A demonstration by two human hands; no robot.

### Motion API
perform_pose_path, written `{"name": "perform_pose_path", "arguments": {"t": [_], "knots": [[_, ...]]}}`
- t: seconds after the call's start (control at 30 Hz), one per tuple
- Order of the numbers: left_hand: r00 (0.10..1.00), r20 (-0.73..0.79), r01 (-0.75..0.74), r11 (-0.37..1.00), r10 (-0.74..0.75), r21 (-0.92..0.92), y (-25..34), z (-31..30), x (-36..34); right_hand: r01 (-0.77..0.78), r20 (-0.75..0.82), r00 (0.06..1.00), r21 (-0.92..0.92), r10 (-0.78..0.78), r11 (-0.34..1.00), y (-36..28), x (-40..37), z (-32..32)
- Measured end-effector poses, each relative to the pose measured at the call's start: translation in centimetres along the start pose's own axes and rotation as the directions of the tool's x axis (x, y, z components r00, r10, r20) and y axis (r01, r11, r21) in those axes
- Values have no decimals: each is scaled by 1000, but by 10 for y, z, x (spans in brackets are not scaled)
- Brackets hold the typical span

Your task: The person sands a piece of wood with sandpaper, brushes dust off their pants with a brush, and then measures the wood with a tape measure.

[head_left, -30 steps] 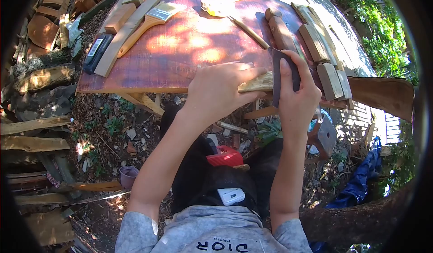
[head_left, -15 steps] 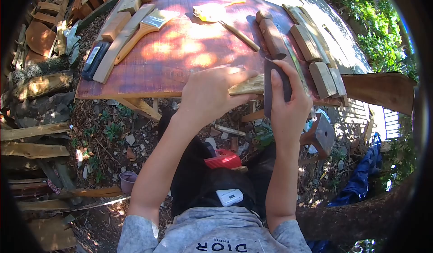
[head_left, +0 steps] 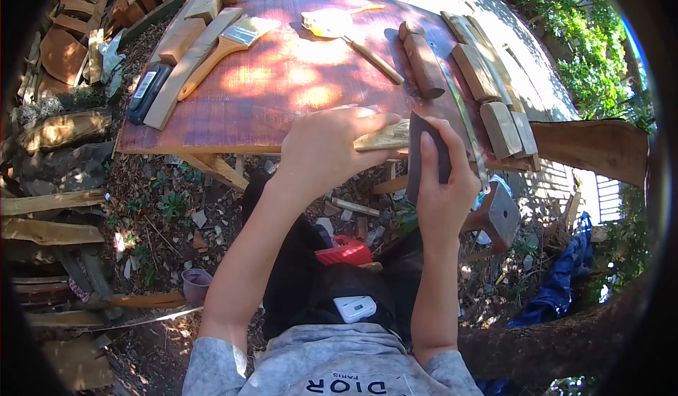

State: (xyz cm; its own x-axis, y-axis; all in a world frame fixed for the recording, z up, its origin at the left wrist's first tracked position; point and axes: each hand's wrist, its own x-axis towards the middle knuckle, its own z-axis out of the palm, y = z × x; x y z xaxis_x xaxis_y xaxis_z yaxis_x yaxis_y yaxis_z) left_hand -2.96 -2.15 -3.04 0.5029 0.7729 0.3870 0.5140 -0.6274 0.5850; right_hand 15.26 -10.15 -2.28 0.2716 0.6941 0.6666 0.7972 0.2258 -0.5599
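Wood piece (head_left: 385, 137) at the tabletop's (head_left: 212, 129) near edge

Left hand (head_left: 319, 145) pinches it between fingers, long axis roughly along that edge; right hand (head_left: 445, 191), at its right end, has fingers closed on a dark sheet (head_left: 417, 142) set crosswise.

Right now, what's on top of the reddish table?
A paintbrush, wood blocks, a thin stick and more. The left hand and right hand cover part of the table, so I can't see there.

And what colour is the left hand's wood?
The wood is pale yellowish brown, clearest in head view.
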Motion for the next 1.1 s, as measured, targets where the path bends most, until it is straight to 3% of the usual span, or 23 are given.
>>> {"name": "perform_pose_path", "arguments": {"t": [0.3,0.4,0.43,0.57,0.87,1.1], "knots": [[1000,-18,-23,999,24,45,-2,1,-1,-36,43,998,-80,39,996,1,24,7],[999,-28,-29,999,30,43,-1,3,-1,-4,1,1000,45,4,999,4,0,-2],[1000,-14,-4,999,5,35,0,2,-1,-99,74,993,25,97,995,-4,-10,-12],[998,35,49,999,-49,24,5,-3,-1,-142,127,983,53,134,988,-6,-31,-30],[997,39,72,997,-71,-30,12,-7,1,-279,97,959,147,267,949,4,-56,-42],[996,39,81,997,-80,-19,14,-7,0,-263,101,963,175,249,949,5,-50,-45]]}}
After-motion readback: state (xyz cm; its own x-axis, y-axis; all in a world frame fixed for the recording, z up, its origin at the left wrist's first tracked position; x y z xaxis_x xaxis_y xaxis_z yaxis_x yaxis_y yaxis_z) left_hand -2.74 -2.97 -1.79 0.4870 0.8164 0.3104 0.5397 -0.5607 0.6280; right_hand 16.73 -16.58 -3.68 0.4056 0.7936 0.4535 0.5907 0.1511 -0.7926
